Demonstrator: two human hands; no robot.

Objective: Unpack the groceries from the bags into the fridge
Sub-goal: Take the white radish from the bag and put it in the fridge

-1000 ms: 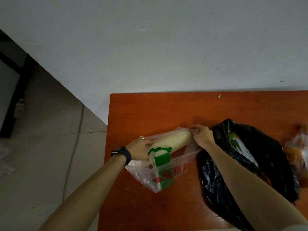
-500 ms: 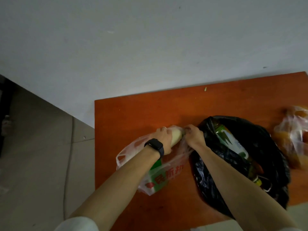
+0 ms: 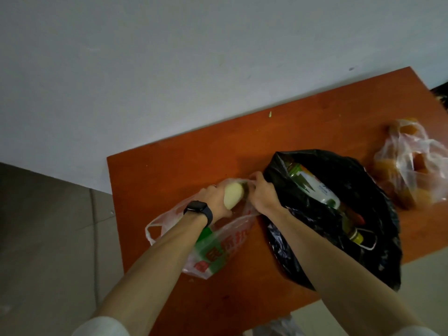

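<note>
- I see the pale, thick white radish (image 3: 233,195) toward the orange wooden table's (image 3: 184,163) left edge, poking from the translucent printed plastic bag (image 3: 219,253).
- Left hand (image 3: 213,202) curls round the radish.
- Right hand (image 3: 263,194) pinches the bag's rim.
- A crumpled black plastic bag (image 3: 358,204) sits alongside.

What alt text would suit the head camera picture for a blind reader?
A person's left hand grips a pale vegetable in a printed clear bag, whose rim the right hand pinches, on an orange table. Beside lie a black bag of bottles and a fruit bag.
</note>
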